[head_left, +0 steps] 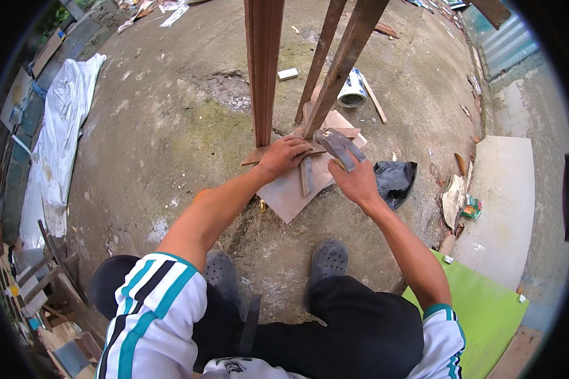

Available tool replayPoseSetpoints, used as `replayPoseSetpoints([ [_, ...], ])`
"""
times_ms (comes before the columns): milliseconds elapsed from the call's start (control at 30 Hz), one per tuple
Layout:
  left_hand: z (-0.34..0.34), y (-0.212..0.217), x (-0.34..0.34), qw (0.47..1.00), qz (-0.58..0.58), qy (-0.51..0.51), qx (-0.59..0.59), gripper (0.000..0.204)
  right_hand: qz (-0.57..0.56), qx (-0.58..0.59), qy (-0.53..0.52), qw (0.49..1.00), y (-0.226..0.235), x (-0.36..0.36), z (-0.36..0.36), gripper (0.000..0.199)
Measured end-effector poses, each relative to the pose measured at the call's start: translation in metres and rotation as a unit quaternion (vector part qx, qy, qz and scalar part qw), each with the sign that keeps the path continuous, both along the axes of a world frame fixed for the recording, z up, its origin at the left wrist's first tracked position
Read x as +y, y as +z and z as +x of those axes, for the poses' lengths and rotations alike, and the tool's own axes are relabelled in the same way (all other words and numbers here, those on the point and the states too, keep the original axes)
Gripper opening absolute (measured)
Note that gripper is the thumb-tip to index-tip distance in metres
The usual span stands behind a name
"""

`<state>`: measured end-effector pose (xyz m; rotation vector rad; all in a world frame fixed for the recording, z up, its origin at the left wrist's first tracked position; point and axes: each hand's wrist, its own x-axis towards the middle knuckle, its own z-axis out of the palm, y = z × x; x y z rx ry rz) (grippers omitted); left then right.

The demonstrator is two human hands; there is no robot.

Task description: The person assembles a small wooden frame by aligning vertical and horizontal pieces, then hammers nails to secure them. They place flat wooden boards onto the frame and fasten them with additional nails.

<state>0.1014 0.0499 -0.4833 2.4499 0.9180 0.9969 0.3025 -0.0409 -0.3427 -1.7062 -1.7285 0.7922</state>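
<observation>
My right hand (358,183) is closed round a hammer (336,143), whose worn grey metal head sits just beyond my fingers, by the foot of a slanting post. To its left, my left hand (286,156) grips a wooden crosspiece (255,155) at the base of the posts, fingers bent over it. A reddish-brown grooved post (263,69) rises beside the left hand; a plainer wooden post (346,66) leans up between the hands. Under them lies a flat wooden board (289,197), with a short wood strip (306,177) on it. Any nail is too small to make out.
A white-and-blue can (352,95) lies beyond the posts near a thin stick (374,100) and a white block (288,74). A black plastic bag (395,182) sits right of the board. White sheeting (66,129) and scrap wood edge the left; a green panel (471,309) lies right.
</observation>
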Motion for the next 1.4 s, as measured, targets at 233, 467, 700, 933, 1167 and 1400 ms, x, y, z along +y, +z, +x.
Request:
replayPoseSetpoints([
  [233, 0.006, 0.0, 0.012, 0.998, 0.018, -0.044, 0.038, 0.022, 0.003, -0.084, -0.043, 0.996, 0.04, 0.024, -0.001, 0.04],
  [467, 0.002, -0.011, 0.015, 0.999, 0.022, -0.037, 0.016, 0.02, 0.021, -0.094, -0.107, 0.99, 0.081, -0.003, -0.027, 0.038],
  [700, 0.003, -0.004, 0.012, 0.997, 0.029, -0.063, -0.019, 0.019, -0.033, -0.03, -0.153, 0.987, 0.053, -0.02, -0.028, 0.036],
  [933, 0.004, -0.002, 0.007, 0.999, -0.012, -0.039, -0.022, 0.02, 0.031, 0.076, -0.183, 0.98, -0.032, -0.038, -0.02, 0.035],
  [1167, 0.001, -0.008, 0.004, 1.0, 0.017, -0.005, -0.001, 0.02, 0.076, 0.146, -0.169, 0.972, -0.047, -0.036, 0.002, 0.027],
  [1400, 0.004, -0.004, 0.002, 1.0, -0.005, -0.018, 0.017, 0.031, 0.066, 0.112, -0.092, 0.987, -0.064, -0.019, -0.001, 0.024],
])
